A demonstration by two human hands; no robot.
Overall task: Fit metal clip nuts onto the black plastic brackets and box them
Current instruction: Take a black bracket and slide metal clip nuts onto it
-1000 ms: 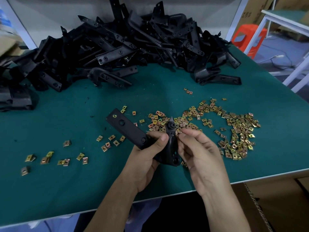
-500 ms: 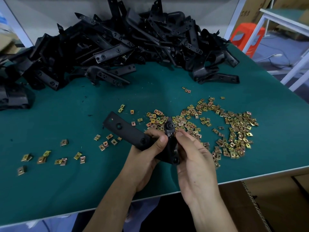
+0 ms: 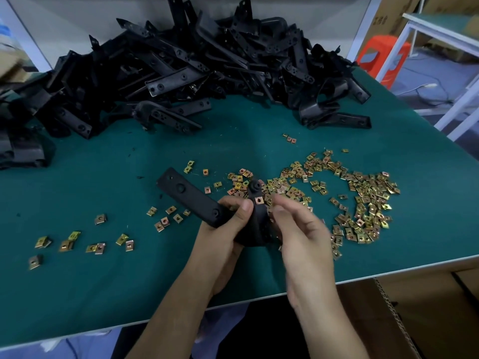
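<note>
- Right hand [image 3: 303,237] has drawn back from the bracket's tip; its fingers are loosely curled and blurred, with nothing seen between them.
- Left hand [image 3: 225,229] grips the black plastic bracket [image 3: 189,195] at its bend, above the green table [image 3: 77,294].
- One clip nut [image 3: 259,200] sits on the bracket's short arm, beside the left thumb.
- Loose clip nuts [image 3: 363,203] lie scattered on the table, with a heap of brackets [image 3: 207,60] behind them.
- Printing on the cardboard box [image 3: 383,19], upper right, is too blurred to read.
</note>
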